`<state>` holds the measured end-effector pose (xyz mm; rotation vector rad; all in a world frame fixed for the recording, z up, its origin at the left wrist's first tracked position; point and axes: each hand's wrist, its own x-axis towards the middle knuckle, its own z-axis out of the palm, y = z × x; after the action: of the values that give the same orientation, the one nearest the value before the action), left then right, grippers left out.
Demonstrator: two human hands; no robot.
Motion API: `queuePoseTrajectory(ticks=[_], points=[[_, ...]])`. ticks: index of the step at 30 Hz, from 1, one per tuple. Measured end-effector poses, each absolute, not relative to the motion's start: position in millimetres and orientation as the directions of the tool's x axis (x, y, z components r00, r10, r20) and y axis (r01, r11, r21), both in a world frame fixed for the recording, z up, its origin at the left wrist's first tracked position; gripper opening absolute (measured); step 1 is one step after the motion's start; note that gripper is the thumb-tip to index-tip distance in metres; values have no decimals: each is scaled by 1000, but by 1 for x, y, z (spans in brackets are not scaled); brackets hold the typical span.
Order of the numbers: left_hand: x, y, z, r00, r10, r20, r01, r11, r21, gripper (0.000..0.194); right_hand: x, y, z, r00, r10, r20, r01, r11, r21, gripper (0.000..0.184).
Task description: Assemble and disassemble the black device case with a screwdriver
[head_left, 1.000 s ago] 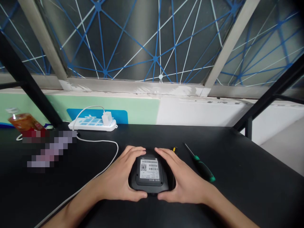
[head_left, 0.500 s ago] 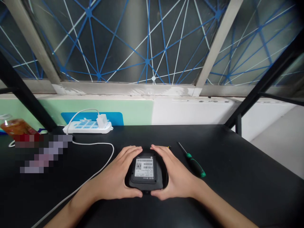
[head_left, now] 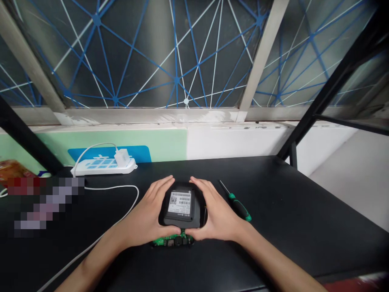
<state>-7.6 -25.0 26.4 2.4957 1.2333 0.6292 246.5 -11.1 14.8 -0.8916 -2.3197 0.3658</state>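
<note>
A black plastic cover with rounded corners (head_left: 196,209), bearing a white printed label (head_left: 180,203), is held at the lower centre of the frame. Its left side is clasped by the left hand (head_left: 148,217) and its right side by the right hand (head_left: 217,215); both hands are widely curved, fingers at the far edge and thumbs at the near edge, with the thumb tips nearly meeting. Below the near edge, a green circuit board with dark components (head_left: 161,241) is exposed; the rest is hidden by the cover and thumbs. Just right of the right hand, a green-and-black-handled screwdriver (head_left: 240,207) is laid on the black tabletop (head_left: 291,223). At centre left, a white power strip (head_left: 103,166) is fitted with a white plug (head_left: 122,157), and a thin white cable (head_left: 112,187) is run down past the left forearm.
</note>
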Motion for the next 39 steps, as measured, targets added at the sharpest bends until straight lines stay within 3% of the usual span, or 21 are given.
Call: queuePoseTrajectory(ticks=[4,7,14,24,26,28,31,39], points=[[-11,-43,16,398,892,213,729,-449,517,97,253,-6,18,-481,733,480,567,678,-468,115],[-14,-54,9,461,883,91,722,-433,540,111,258,0,17,-423,768,481,599,635,-488,112],[-23,-58,14,482,872,86,747,-460,479,103,261,3,13,-445,785,432,588,620,-520,113],[-83,-89,18,451,892,20,810,-418,412,111,255,-3,17,-517,755,403,547,653,-523,113],[-74,-87,24,446,895,35,807,-419,416,102,254,-4,17,-526,751,399,546,658,-518,113],[-57,-78,33,462,885,66,794,-445,414,88,254,-4,17,-530,748,399,547,661,-514,113],[-24,-55,45,526,838,143,731,-532,427,85,254,-4,16,-537,737,410,544,675,-499,114],[26,-6,56,695,708,123,613,-673,414,106,258,-4,13,-533,683,500,521,730,-442,113]])
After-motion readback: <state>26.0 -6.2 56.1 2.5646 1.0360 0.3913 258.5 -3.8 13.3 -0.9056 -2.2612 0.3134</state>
